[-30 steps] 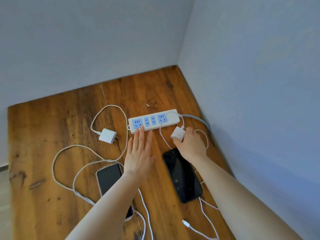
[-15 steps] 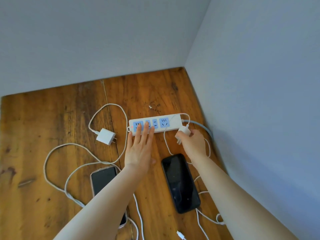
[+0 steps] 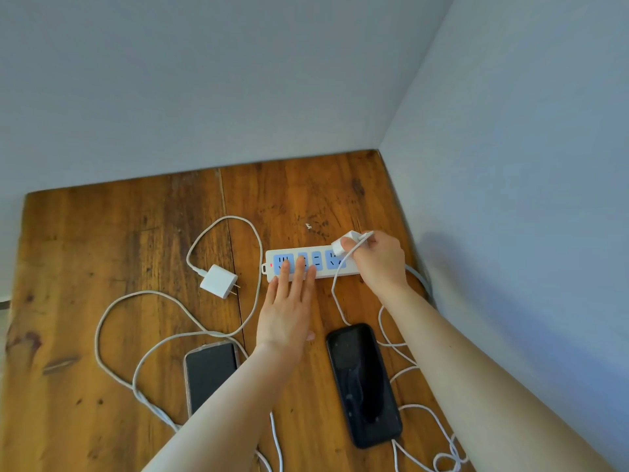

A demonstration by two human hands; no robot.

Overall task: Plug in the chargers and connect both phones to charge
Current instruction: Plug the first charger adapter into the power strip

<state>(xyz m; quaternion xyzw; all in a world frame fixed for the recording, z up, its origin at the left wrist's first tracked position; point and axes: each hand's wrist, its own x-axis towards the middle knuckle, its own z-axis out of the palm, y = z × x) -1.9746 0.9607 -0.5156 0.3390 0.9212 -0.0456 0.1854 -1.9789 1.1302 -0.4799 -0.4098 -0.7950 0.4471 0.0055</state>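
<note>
**Charger poised over strip's right socket**

A charger is pinched in the right hand just above the right end of the strip, which lies at the far side of the surface. The strip is pinned flat by the spread left hand. The prongs are best squared to the slots, then pressed straight down while the strip is held. A second charger lies unplugged to the left; two phones wait nearer.
</note>
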